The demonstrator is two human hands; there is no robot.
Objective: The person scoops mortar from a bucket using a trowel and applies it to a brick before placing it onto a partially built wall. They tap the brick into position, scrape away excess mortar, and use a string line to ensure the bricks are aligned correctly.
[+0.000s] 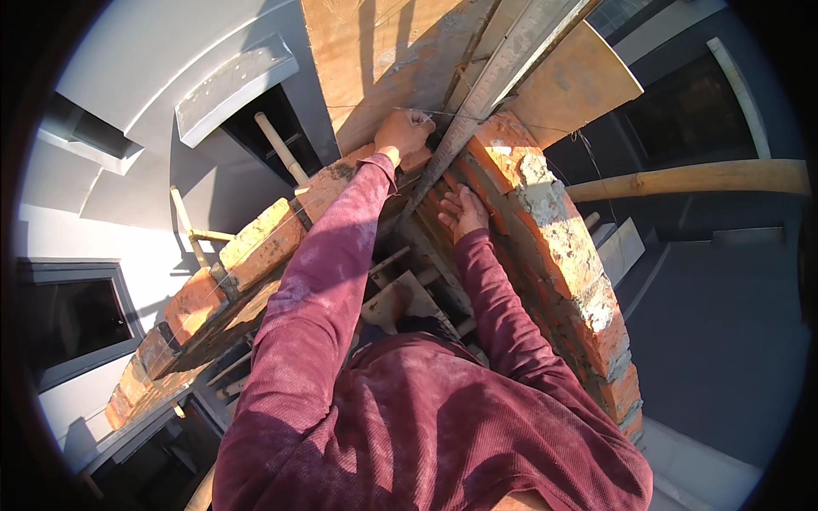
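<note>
My left hand (404, 133) is closed at the far corner, above the end of the left brick wall (256, 241). A thin string (362, 106) passes right by its fingers; what they hold, if anything, is hidden. Beside it a long metal straightedge (490, 89) slants up out of the corner between the two walls. My right hand (464, 211) is open, fingers loosely bent and apart, palm partly up, close to the inner face of the right brick wall (567, 243). Nothing shows in it. Grey mortar lies along the right wall's top.
A plywood panel (358, 51) stands behind the corner, with another board (579, 85) to its right. Bamboo poles (690, 180) jut out on the right and left (279, 146). Below me, planks and a pale board (409, 302) show in the gap between the walls.
</note>
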